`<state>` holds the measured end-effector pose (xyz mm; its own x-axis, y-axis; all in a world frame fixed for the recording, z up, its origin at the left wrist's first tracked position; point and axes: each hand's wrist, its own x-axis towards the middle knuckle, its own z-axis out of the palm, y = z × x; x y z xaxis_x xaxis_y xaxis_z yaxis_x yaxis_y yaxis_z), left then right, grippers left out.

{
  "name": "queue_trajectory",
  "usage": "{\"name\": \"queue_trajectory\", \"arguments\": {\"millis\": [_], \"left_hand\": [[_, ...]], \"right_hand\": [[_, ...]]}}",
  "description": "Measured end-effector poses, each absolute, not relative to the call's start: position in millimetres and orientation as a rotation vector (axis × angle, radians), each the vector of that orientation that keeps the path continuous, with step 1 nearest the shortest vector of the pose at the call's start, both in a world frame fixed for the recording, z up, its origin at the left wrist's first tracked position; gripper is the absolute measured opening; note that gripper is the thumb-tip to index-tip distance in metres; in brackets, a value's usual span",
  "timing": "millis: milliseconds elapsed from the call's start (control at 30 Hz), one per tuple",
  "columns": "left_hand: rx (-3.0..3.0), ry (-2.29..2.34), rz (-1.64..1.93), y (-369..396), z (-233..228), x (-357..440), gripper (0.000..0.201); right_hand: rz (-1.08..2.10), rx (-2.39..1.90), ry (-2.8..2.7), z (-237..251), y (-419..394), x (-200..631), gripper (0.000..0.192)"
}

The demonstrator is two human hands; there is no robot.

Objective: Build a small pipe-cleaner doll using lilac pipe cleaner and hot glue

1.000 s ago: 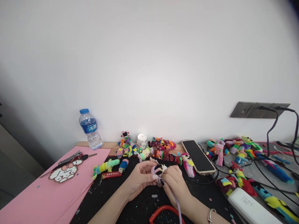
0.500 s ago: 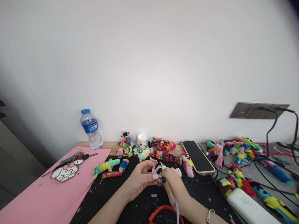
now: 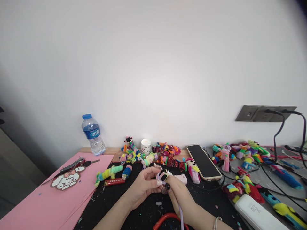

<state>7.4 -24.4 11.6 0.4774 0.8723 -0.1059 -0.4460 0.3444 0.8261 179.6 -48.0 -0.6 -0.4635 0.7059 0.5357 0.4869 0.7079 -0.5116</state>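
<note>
a small fuzzy figure (image 3: 163,175), lilac with black and yellow bands, sits low in the middle of the view, just above the black mat (image 3: 144,207) on the tabletop (image 3: 115,150). the left hand (image 3: 144,187) has its fingers closed on the figure from the left. the right hand (image 3: 178,193) pinches it from the right, and a lilac pipe cleaner (image 3: 181,217) trails down from that grip and is cut off by the lower edge. how the strand joins the figure is hidden by the fingers.

a red loop (image 3: 165,220) lies below the hands, half out of frame. a pale pink piece (image 3: 179,179) shows just behind the right hand, mostly hidden. beyond lie a row of bright wrapped figures (image 3: 168,156), a white candle (image 3: 145,146), a phone (image 3: 203,161) face up, and further right a second heap of figures (image 3: 240,151) tangled with black cables (image 3: 278,134), too small to tell apart. a white power bank (image 3: 254,212) lies at the lower right. to the left are pink paper (image 3: 48,204), a beaded santa piece (image 3: 66,179) and a water bottle (image 3: 93,134) against the plain white wall (image 3: 153,64), which carries a grey socket strip (image 3: 256,113).
</note>
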Motion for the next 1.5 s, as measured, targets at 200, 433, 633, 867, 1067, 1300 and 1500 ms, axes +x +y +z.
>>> {"name": "queue_trajectory", "arguments": {"millis": [200, 433, 633, 867, 1067, 1300, 1500], "left_hand": [[0.827, 0.578, 0.912, -25.3, 12.4, 8.0, 0.025], [0.821, 0.595, 0.896, -24.6, 14.7, 8.5, 0.026], [0.807, 0.576, 0.874, -22.6, 15.2, 7.5, 0.025], [0.809, 0.536, 0.842, -22.1, 16.0, 4.5, 0.023], [0.832, 0.538, 0.829, -21.2, 14.9, 3.7, 0.021], [0.836, 0.536, 0.828, -21.7, 15.7, 3.4, 0.021], [0.826, 0.522, 0.830, -20.3, 13.6, 3.6, 0.024]], "right_hand": [[0.475, -0.907, -2.123, -2.4, -48.7, 178.7, 0.023], [0.483, -0.874, -2.139, -0.4, -48.3, 177.6, 0.027], [0.484, -0.874, -2.156, 9.1, -51.2, 177.4, 0.029], [0.445, -0.817, -2.164, 6.1, -49.7, 175.6, 0.027], [0.406, -0.859, -2.188, 0.7, -49.0, 177.1, 0.018], [0.362, -0.901, -2.247, -0.6, -51.4, 178.4, 0.016], [0.341, -0.877, -2.241, -4.6, -49.5, 178.4, 0.016]]}}
